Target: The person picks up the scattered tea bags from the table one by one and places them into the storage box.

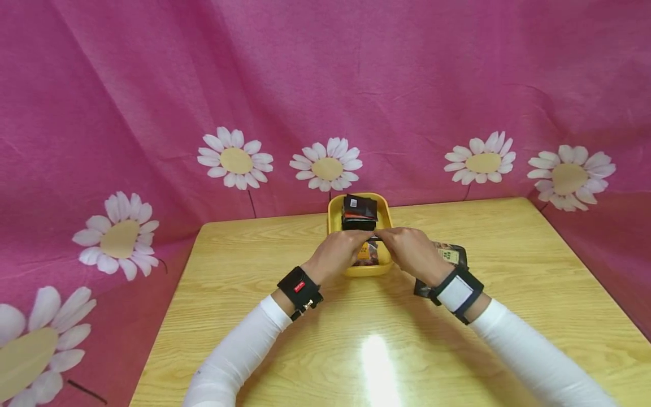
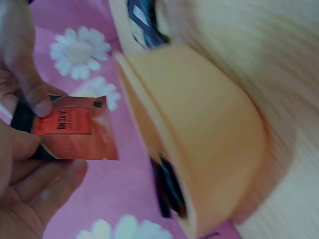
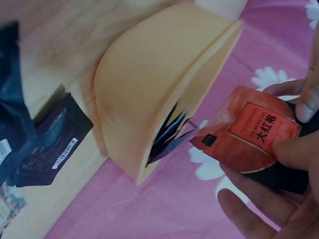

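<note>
Both hands hold one small tea sachet (image 3: 264,130) between them, above the near half of a yellow tray (image 1: 385,212). Orange foil with a red "Da Hong Pao" label covers one end of the sachet; the other end is black. In the head view, my left hand (image 1: 337,255) comes in from the left and pinches it, while my right hand (image 1: 414,254) pinches it from the right. Seen from the head, the hands mostly hide the sachet. Behind them, a stack of dark packets (image 1: 360,206) stands in the tray. A packet with an orange label (image 1: 367,254) lies at the tray's front.
Dark packets, one with a pale label (image 1: 450,256), lie on the wooden table (image 1: 244,271) to the right, partly under my right wrist. A pink curtain (image 1: 396,85) with daisies hangs behind the table and down its sides.
</note>
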`<state>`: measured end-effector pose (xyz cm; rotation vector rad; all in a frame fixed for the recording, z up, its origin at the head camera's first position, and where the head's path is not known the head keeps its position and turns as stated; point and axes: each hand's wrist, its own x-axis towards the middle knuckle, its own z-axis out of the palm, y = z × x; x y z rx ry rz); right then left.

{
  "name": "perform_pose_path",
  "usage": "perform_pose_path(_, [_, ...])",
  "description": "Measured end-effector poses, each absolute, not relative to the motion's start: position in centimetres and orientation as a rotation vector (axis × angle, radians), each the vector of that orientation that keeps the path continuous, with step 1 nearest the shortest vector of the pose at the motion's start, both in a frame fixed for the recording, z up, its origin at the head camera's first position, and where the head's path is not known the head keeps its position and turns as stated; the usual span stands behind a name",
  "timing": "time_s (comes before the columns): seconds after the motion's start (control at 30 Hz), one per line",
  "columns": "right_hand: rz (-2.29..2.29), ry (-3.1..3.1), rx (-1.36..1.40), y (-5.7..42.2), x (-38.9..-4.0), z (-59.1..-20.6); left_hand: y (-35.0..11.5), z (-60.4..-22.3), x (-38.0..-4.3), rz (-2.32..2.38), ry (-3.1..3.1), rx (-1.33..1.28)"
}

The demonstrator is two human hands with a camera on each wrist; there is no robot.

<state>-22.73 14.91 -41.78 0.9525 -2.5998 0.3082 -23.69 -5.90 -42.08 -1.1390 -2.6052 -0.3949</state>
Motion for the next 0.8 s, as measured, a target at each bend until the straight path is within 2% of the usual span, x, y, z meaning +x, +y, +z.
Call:
perform_pose_path(0.37, [0.23,-2.646,0.901,13.3,-27.2,-45.5,-6.5,-45.4,-27.5,-0.189,-2.671,-0.992])
perform_pose_path(0.6, [0.199,-2.72,0.868,12.8,-28.2,-47.2,-6.3,-46.7,-28.4,-0.078,-2.769,-0.945])
perform_pose_path(0.8, [0.111,-2.704,0.991,12.9,-28.1,-47.4,-6.3,-47.1,-28.3,0.039,-2.838,-0.991])
